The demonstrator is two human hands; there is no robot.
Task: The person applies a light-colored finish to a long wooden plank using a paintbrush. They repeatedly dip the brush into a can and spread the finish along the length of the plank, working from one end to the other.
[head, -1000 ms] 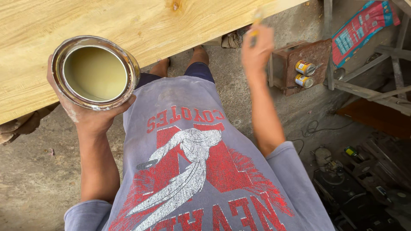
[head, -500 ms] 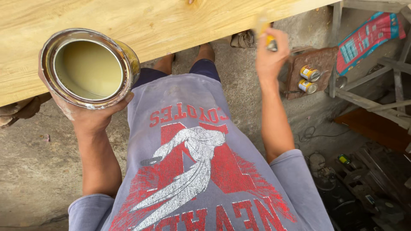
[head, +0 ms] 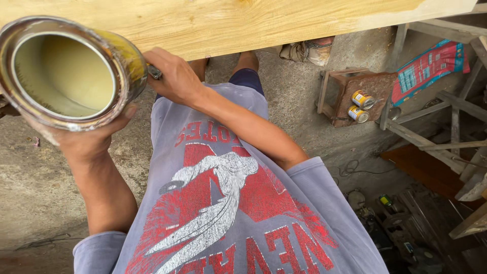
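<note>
1. At about ten o'clock in the head view, the left hand point(head: 83, 142) is holding up an open round tin can point(head: 68, 71). The fingers are wrapping under and around the can, clamped on it.
2. The can is tilting toward the camera. It is holding a pale yellow-green liquid point(head: 63, 76), and its rim is looking smeared and dirty.
3. At about eleven o'clock, the right hand point(head: 175, 76) is sitting just beside the can's right edge. Its fingers are closing around a thin dark handle point(head: 154, 72). The rest of that tool is hiding behind the can, so what kind of tool it is cannot be told.
4. Along twelve o'clock, a long yellow wooden board point(head: 253, 20) is stretching across the top, above both hands.
5. At six o'clock, the person's grey shirt point(head: 228, 213) with a red and white picture is filling the middle.
6. At about two o'clock, two small yellow cans point(head: 360, 105) are lying on a rusty brown stool point(head: 370, 83), well apart from the hands.
7. Under everything, the grey concrete floor point(head: 35, 193) is showing.
</note>
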